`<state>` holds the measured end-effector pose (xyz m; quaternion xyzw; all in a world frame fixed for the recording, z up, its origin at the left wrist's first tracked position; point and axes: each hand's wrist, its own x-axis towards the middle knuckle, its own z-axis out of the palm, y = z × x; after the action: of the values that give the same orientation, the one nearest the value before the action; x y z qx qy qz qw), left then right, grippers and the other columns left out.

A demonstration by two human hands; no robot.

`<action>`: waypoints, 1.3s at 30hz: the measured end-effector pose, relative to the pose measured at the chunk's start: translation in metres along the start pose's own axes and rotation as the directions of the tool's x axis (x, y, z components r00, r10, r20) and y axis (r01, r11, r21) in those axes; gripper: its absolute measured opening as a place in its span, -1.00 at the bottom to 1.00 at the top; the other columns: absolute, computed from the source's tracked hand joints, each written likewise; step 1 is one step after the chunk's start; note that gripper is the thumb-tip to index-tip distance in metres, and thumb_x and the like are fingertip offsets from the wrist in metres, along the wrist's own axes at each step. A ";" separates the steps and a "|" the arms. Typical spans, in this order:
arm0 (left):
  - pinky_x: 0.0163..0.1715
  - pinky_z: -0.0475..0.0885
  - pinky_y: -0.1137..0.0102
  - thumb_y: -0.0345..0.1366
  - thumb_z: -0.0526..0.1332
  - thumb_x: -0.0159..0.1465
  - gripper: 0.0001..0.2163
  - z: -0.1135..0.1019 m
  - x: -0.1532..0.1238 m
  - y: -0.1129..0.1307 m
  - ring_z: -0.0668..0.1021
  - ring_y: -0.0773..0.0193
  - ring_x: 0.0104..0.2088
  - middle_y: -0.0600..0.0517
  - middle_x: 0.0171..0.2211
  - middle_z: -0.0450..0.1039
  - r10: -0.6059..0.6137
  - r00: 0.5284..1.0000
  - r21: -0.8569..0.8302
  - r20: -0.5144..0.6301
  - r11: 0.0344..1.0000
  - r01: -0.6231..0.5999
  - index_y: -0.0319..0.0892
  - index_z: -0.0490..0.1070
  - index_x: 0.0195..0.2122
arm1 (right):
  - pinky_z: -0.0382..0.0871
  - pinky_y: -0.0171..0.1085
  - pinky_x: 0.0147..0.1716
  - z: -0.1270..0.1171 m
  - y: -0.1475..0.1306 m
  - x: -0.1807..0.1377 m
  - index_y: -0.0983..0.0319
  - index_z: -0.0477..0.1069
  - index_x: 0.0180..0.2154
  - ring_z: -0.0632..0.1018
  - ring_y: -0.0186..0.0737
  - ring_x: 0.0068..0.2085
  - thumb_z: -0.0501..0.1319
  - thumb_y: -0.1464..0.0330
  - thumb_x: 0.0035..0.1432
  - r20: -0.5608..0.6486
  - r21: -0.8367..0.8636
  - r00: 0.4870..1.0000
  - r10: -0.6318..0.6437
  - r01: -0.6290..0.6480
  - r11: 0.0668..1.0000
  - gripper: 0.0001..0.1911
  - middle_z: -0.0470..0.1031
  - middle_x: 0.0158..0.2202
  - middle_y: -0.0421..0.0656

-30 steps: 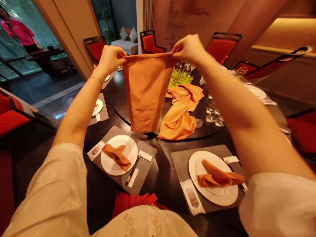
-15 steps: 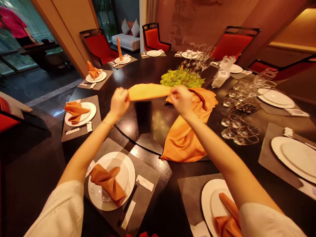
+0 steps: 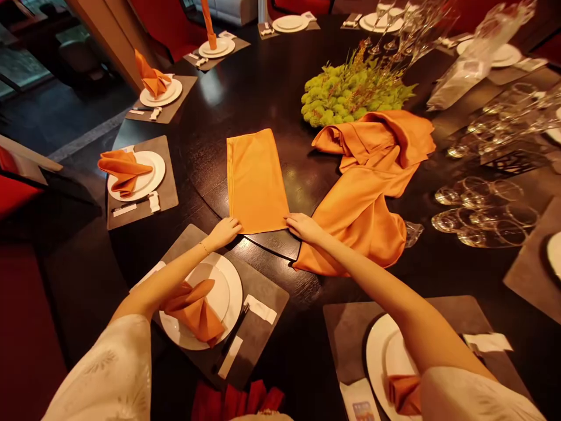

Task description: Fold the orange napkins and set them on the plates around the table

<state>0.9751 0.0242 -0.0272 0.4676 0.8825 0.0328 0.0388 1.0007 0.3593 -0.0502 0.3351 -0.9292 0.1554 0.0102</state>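
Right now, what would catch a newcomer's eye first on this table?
A folded orange napkin lies flat on the dark table, the left hand and right hand at its near corners. To its right sprawls a rumpled orange cloth heap, with a green flower centrepiece beyond.

Satiny orange cloth napkin (image 3: pixel 256 181) lies on the glossy dark wooden table (image 3: pixel 263 88).

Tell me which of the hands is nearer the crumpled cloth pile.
Right. The right hand sits at the near right corner of the flat napkin, against the crumpled cloth pile; the left hand is at the near left corner, apart.
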 end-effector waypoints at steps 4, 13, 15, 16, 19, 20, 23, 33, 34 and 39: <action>-0.27 0.29 0.37 -0.09 0.02 0.29 -0.71 -0.014 0.019 -0.015 0.47 0.20 -0.28 -0.06 -0.29 0.45 -0.186 0.982 -0.152 0.034 0.970 0.189 -0.17 0.40 -0.24 | 0.31 -0.18 -0.07 -0.005 -0.002 0.001 0.31 0.41 -0.20 0.42 -0.10 -0.05 0.11 0.34 0.17 0.045 -0.018 0.999 -0.010 0.011 1.000 -0.79 0.41 -0.06 0.03; -0.12 0.33 0.35 -0.17 0.07 0.26 -0.67 -0.022 0.193 -0.178 0.50 0.08 -0.07 -0.23 -0.12 0.48 -0.895 0.444 -0.517 -0.026 0.393 0.761 -0.31 0.43 -0.14 | 0.36 -0.20 -0.16 -0.001 0.002 0.002 0.30 0.40 -0.22 0.44 -0.15 -0.13 0.07 0.38 0.18 -0.024 -0.078 0.999 -0.040 0.038 0.996 -0.80 0.44 -0.14 0.01; -0.11 0.34 0.29 -0.13 0.13 0.21 -0.69 -0.016 0.220 -0.197 0.48 0.01 -0.05 -0.25 -0.15 0.48 -0.930 0.368 -0.517 -0.019 0.324 0.792 -0.29 0.47 -0.24 | 0.37 -0.18 -0.15 0.002 0.004 -0.003 0.30 0.39 -0.16 0.44 -0.15 -0.10 0.06 0.40 0.19 -0.054 -0.064 0.998 -0.042 0.039 0.997 -0.78 0.43 -0.10 0.01; -0.11 0.34 0.27 -0.11 0.16 0.18 -0.69 -0.013 0.231 -0.203 0.47 -0.02 -0.03 -0.26 -0.14 0.48 -0.945 0.325 -0.522 -0.025 0.290 0.802 -0.27 0.48 -0.27 | 0.37 -0.18 -0.14 0.004 0.005 -0.005 0.30 0.38 -0.14 0.44 -0.14 -0.08 0.05 0.40 0.20 -0.061 -0.054 0.997 -0.042 0.039 0.998 -0.77 0.42 -0.08 0.01; -0.12 0.36 0.23 -0.15 0.29 0.05 -0.72 -0.004 0.254 -0.220 0.45 -0.05 -0.01 -0.21 -0.14 0.48 -0.976 0.218 -0.565 -0.010 0.185 0.804 -0.23 0.47 -0.29 | 0.38 -0.15 -0.10 0.007 0.007 -0.009 0.29 0.37 -0.11 0.43 -0.13 -0.04 0.05 0.40 0.22 -0.077 -0.031 0.996 -0.036 0.033 0.999 -0.76 0.41 -0.05 0.00; -0.13 0.37 0.25 -0.20 0.31 0.03 -0.75 -0.002 0.259 -0.226 0.47 -0.02 -0.04 -0.17 -0.16 0.49 -0.978 0.208 -0.588 -0.001 0.169 0.791 -0.22 0.46 -0.30 | 0.38 -0.15 -0.09 0.008 0.008 -0.010 0.29 0.37 -0.10 0.43 -0.13 -0.03 0.04 0.40 0.22 -0.089 -0.028 0.995 -0.038 0.035 0.999 -0.76 0.41 -0.04 0.00; -0.15 0.38 0.32 -0.38 0.23 0.06 -0.83 0.004 0.265 -0.242 0.51 0.13 -0.16 -0.06 -0.23 0.50 -0.966 0.242 -0.642 -0.095 0.245 0.726 -0.20 0.45 -0.28 | 0.40 -0.13 -0.08 0.012 0.008 -0.012 0.32 0.37 -0.09 0.43 -0.10 0.00 0.04 0.43 0.22 -0.123 -0.019 0.991 -0.047 0.045 0.999 -0.74 0.41 -0.03 0.03; 0.20 0.04 0.08 -0.32 0.06 0.25 -0.55 0.001 0.243 -0.197 0.06 0.02 0.28 -0.21 0.28 -0.03 -0.755 0.490 -0.379 -0.436 0.648 0.661 -0.24 0.13 0.18 | 0.41 -0.16 -0.11 0.009 0.011 -0.012 0.29 0.40 -0.12 0.46 -0.15 -0.03 0.00 0.46 0.25 -0.174 -0.015 0.982 -0.073 0.071 0.997 -0.75 0.45 -0.05 0.02; 0.22 0.00 0.10 -0.28 0.04 0.27 -0.55 -0.001 0.238 -0.174 0.02 0.04 0.29 -0.20 0.30 -0.07 -0.664 0.622 -0.330 -0.414 0.747 0.578 -0.24 0.14 0.18 | 0.41 -0.16 -0.11 0.009 0.012 -0.011 0.29 0.41 -0.13 0.47 -0.15 -0.04 0.00 0.45 0.26 -0.185 -0.020 0.979 -0.084 0.081 0.996 -0.75 0.46 -0.06 0.01; 0.23 0.03 0.16 0.02 0.00 0.27 -0.40 0.009 0.168 -0.018 0.05 0.11 0.30 -0.14 0.30 -0.06 0.022 0.996 -0.250 -0.091 0.967 -0.045 -0.14 0.00 0.27 | 0.38 -0.22 -0.16 0.009 0.016 -0.004 0.24 0.44 -0.18 0.51 -0.21 -0.15 0.01 0.37 0.28 -0.153 0.056 0.988 -0.029 0.038 0.998 -0.76 0.51 -0.18 -0.05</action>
<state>0.8677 0.1534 -0.0440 0.4719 0.8640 0.1653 0.0586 0.9945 0.3704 -0.0637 0.3381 -0.9150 0.2073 0.0737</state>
